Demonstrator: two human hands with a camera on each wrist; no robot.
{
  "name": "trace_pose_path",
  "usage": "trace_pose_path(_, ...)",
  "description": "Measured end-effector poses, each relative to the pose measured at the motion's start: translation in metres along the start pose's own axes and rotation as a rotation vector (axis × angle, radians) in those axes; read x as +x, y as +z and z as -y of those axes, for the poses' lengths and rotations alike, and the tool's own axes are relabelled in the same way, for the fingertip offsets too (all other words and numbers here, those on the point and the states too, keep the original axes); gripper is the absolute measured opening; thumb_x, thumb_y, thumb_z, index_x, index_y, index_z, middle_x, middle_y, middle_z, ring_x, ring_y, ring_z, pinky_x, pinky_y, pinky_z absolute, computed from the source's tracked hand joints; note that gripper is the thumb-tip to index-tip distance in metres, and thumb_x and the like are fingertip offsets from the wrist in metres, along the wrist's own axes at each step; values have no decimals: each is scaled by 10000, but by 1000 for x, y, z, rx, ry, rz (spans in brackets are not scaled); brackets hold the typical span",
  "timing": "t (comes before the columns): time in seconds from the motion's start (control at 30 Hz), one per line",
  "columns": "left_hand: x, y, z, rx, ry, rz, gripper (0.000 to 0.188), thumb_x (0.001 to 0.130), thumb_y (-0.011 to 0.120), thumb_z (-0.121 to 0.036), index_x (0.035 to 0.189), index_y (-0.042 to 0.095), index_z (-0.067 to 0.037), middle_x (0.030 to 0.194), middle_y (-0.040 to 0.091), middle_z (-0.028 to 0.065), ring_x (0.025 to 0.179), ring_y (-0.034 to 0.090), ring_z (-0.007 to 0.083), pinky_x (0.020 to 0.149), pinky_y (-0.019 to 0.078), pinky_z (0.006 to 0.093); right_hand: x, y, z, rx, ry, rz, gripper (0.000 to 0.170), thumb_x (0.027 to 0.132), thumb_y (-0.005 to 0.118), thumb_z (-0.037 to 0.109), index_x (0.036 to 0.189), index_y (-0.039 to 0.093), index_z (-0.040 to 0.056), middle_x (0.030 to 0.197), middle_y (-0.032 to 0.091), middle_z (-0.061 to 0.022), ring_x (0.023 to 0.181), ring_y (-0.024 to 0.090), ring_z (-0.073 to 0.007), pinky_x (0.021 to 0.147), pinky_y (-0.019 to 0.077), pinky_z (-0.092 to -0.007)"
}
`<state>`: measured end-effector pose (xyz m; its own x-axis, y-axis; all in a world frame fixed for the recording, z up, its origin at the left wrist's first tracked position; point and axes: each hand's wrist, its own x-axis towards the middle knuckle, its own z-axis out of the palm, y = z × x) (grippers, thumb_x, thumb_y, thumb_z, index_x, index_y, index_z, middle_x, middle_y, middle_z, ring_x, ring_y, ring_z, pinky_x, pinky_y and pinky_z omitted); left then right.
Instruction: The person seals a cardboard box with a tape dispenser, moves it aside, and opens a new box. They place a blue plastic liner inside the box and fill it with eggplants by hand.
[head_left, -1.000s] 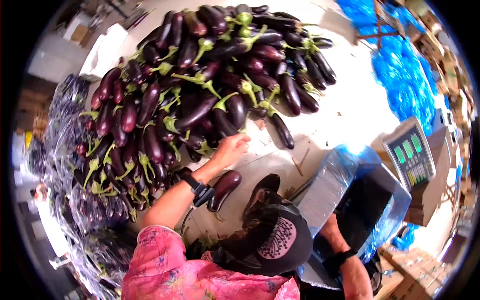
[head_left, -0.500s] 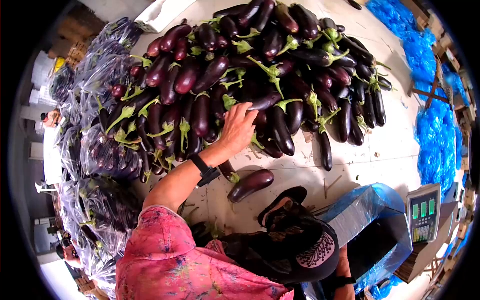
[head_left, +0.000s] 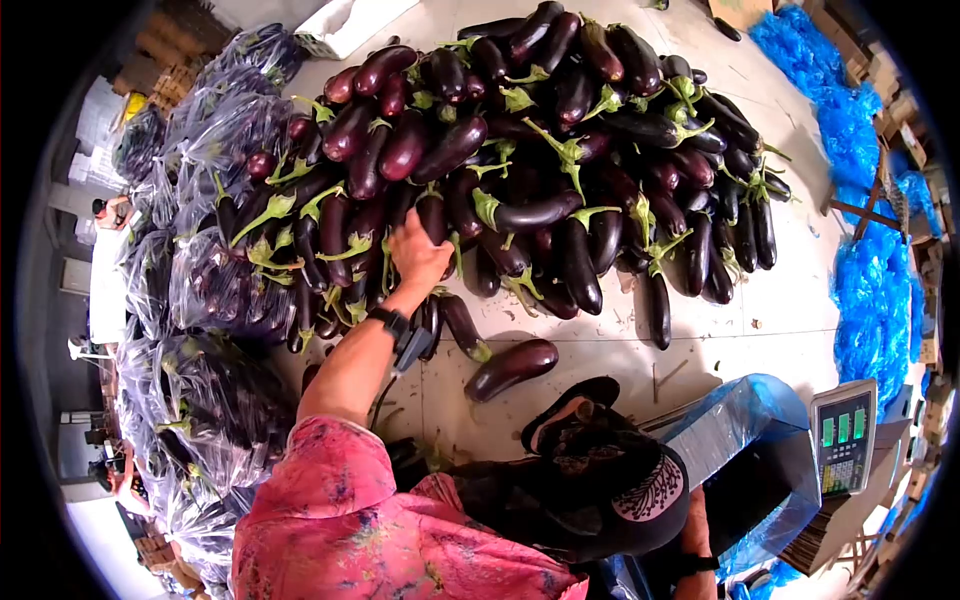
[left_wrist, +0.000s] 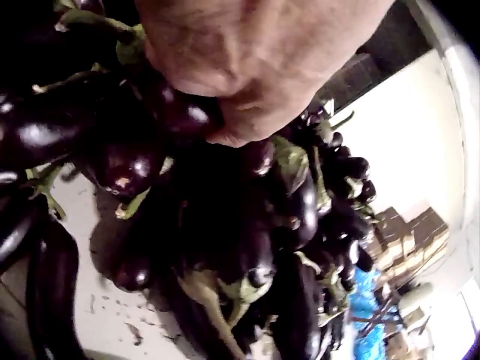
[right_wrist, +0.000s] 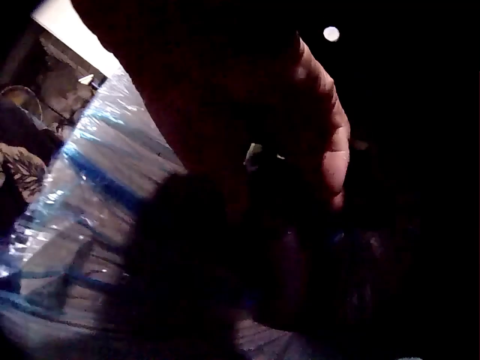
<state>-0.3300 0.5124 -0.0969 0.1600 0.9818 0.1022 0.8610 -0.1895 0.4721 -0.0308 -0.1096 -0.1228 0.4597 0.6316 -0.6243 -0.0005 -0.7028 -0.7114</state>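
Observation:
In the head view my left hand grips a dark purple eggplant at the front of a big heap. The left wrist view shows the back of that hand over the gripped eggplant, other eggplants all around. Within the plastic-lined box, my right hand is hidden from the head view. The right wrist view shows it in deep shadow, fingers bent downward beside the clear-blue liner; a small pale green spot shows under them, and whether it holds anything is too dark to tell.
Two eggplants, one of them, lie on the tiled floor before the heap. Plastic-bagged eggplants line the left. A scale display stands right of the box, near blue plastic bags. A capped head is low centre.
The view has swung, shifting the scene. My left hand has moved left across the heap's front and now grips an eggplant. The right arm stays at the box.

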Motion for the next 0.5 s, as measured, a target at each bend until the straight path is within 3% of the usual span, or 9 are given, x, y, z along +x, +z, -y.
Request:
trace_pose_path(0.07,-18,-11,19,-670,-246,266,727,758,758,-231,1387,431,-64,1171,580,146,1023,617,317,866,513,493,-8,-8,61,-563,11,-6,324,886,616,319,1089,670,72,1010,687,-153,920,669,-319,785,528,-407)
trace_pose_path(0.13,-72,-57,-26,-1187,-624,467,629,788,708,-198,1346,464,-41,1133,608,113,911,667,257,829,567,431,-21,-18,127,-1006,30,108,183,847,665,212,930,734,64,810,721,-184,740,723,-331,636,563,-419)
trace_pose_path(0.2,-116,-74,-46,-1518,-776,733,626,809,690,-210,1353,444,-22,1169,592,102,975,654,231,887,565,399,-48,-32,173,-294,93,31,167,871,657,166,809,701,17,642,671,-140,599,686,-221,531,517,-340)
trace_pose_path(0.23,-135,-88,-71,-1520,-640,788,663,811,693,-215,1379,415,-16,1185,585,106,1002,644,229,905,555,390,-60,-38,200,-120,107,-35,223,896,663,154,741,645,-5,592,613,-68,537,601,-117,478,448,-258)
trace_pose_path(0.3,-154,-109,-123,-1521,-365,957,762,802,723,-238,1435,366,-9,1254,567,125,1101,608,239,971,512,375,-81,-36,275,45,96,-202,263,909,686,219,745,629,21,632,610,-19,518,556,-90,465,402,-224)
trace_pose_path(0.33,-159,-116,-145,-1515,-225,1069,824,792,749,-257,1465,344,-8,1308,554,139,1172,582,253,1019,479,368,-89,-34,291,116,-33,-260,302,891,709,298,771,626,34,651,614,-25,569,580,-104,517,426,-229)
trace_pose_path(0.4,-170,-138,-205,-1434,-17,1111,919,770,766,-284,1500,287,4,1357,504,163,1217,546,267,1039,449,368,-97,-24,330,281,-248,-200,699,783,776,502,1220,577,-6,1050,649,-117,990,625,-203,833,474,-306)
trace_pose_path(0.43,-177,-144,-231,-1335,250,1095,930,795,764,-312,1510,266,12,1380,478,172,1233,529,278,1046,438,377,-99,-5,353,416,-308,-257,922,759,784,522,1414,420,-16,1275,565,-131,1177,558,-236,984,434,-355)
trace_pose_path(0.5,-189,-140,-273,-1120,869,898,950,835,752,-381,1521,239,29,1402,448,194,1252,506,307,1055,421,396,-92,2,343,602,-427,-278,787,861,692,468,1451,399,37,1347,534,-117,1236,531,-230,1039,410,-377)
